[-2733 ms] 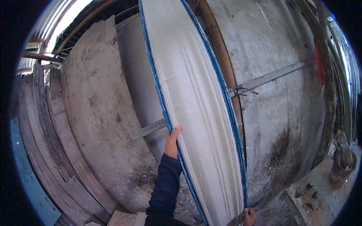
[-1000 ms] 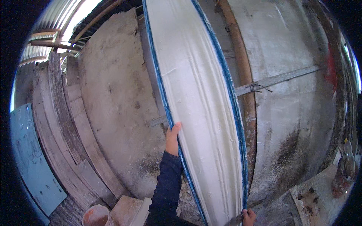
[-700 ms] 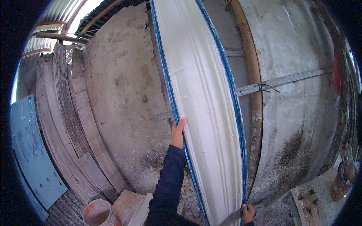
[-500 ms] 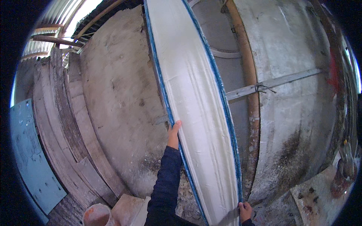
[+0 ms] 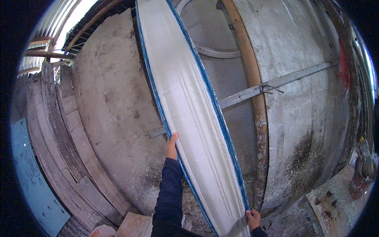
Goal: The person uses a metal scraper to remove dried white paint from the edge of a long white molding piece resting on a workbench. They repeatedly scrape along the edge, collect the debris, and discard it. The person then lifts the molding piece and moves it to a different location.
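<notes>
A long white moulded panel (image 5: pixel 189 102) with raised lengthwise ridges and blue edges stands steeply in front of me. Its top leans left and runs out of the picture. About halfway down, my left hand (image 5: pixel 172 147) is closed round the left blue edge, the thumb on the white face and the other fingers hidden behind. Near the bottom, my right hand (image 5: pixel 253 219) grips the right edge with its fingers curled. The panel's lower end passes out of view.
Behind the panel are a stained wall sheet (image 5: pixel 106 98), a wooden pole (image 5: pixel 256 98), a crossing slat (image 5: pixel 284 82) and a pale ring (image 5: pixel 217 51). Old planks (image 5: pixel 59 130) and a blue board (image 5: pixel 37 181) lean at left. A bottle (image 5: pixel 364 166) stands at right; a bucket (image 5: pixel 103 231) sits below.
The panel's upper part has shifted left in the picture, uncovering more of the pale ring. The background has shifted left somewhat too. Both hands keep their holds on the edges.
</notes>
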The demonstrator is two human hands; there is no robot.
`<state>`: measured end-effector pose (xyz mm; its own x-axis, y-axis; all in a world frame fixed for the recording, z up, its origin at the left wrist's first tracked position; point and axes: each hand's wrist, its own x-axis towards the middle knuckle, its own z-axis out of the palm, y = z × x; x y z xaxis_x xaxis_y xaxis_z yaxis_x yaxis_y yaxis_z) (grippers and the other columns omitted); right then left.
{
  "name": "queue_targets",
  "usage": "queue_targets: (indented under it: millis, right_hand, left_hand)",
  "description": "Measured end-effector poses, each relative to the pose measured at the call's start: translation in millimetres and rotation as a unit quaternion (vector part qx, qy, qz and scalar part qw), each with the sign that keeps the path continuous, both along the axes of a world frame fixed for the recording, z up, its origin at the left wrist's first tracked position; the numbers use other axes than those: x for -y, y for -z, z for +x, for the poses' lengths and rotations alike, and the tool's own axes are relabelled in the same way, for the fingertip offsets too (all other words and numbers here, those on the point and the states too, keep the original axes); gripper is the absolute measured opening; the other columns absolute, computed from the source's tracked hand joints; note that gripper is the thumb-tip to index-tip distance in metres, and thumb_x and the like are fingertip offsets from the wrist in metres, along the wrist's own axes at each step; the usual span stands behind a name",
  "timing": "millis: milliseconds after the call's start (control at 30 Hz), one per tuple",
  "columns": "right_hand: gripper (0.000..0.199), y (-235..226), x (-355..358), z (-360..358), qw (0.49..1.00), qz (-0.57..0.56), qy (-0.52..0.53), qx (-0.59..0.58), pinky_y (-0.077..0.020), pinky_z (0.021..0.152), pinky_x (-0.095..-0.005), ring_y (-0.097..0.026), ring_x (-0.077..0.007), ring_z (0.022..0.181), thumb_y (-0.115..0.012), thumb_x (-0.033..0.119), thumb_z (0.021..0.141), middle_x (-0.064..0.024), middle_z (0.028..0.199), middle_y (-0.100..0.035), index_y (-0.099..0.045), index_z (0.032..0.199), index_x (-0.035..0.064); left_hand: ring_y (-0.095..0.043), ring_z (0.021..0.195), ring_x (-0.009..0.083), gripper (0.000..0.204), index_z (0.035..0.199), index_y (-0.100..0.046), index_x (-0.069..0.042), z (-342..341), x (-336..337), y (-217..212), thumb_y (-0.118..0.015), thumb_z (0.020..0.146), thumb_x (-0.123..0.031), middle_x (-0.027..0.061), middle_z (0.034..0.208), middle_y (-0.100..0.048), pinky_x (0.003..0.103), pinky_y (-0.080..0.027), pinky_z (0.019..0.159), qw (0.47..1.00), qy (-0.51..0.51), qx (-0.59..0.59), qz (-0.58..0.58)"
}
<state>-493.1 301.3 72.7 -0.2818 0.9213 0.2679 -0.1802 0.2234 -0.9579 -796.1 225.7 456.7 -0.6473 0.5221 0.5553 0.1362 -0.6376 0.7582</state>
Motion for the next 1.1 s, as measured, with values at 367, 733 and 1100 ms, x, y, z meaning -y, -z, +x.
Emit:
queue_targets:
  millis: [367, 733, 1100]
  right_hand:
    - [0.038, -14.1, 12.2, 4.6, 0.998, -0.027, -0.021, 0.048, -0.0365, 0.054, -0.0296, -0.045, -0.0129, 0.058, -0.062, 0.033, 0.078, -0.0054, 0.059, -0.048, -0.052, 0.064, -0.0006]
    - [0.042, -48.3, 13.7, 17.7, 0.994, 0.037, -0.014, 0.105, -0.0368, 0.054, -0.0347, -0.044, -0.0188, 0.056, -0.058, 0.039, 0.078, -0.0123, 0.059, -0.047, -0.051, 0.067, -0.001]
    - [0.044, -47.9, 5.1, 24.2, 0.978, 0.087, -0.036, 0.188, -0.038, 0.054, -0.0386, -0.05, -0.0301, 0.056, -0.054, 0.043, 0.079, -0.0186, 0.061, -0.051, -0.054, 0.069, -0.0003]
  left_hand:
    - [-0.05, 0.099, 0.02, 0.064, 0.119, -0.043, -0.001, -6.7, 6.5, 6.2, -0.057, 0.075, -0.045, 0.0104, 0.111, -0.051, 0.029, -0.04, 0.084, 0.999, 0.021, 0.035, -0.02]
    - [-0.05, 0.098, 0.0204, 0.054, 0.116, -0.043, -0.004, 30.3, 17.1, 11.7, -0.048, 0.082, -0.045, 0.01, 0.11, -0.05, 0.032, -0.04, 0.085, 0.999, -0.037, 0.006, -0.012]
    - [-0.045, 0.099, 0.0192, 0.049, 0.113, -0.042, 0.001, 37.7, 36.3, 65.5, -0.057, 0.081, -0.033, 0.0102, 0.108, -0.048, 0.03, -0.033, 0.089, 0.982, -0.179, -0.029, -0.043]
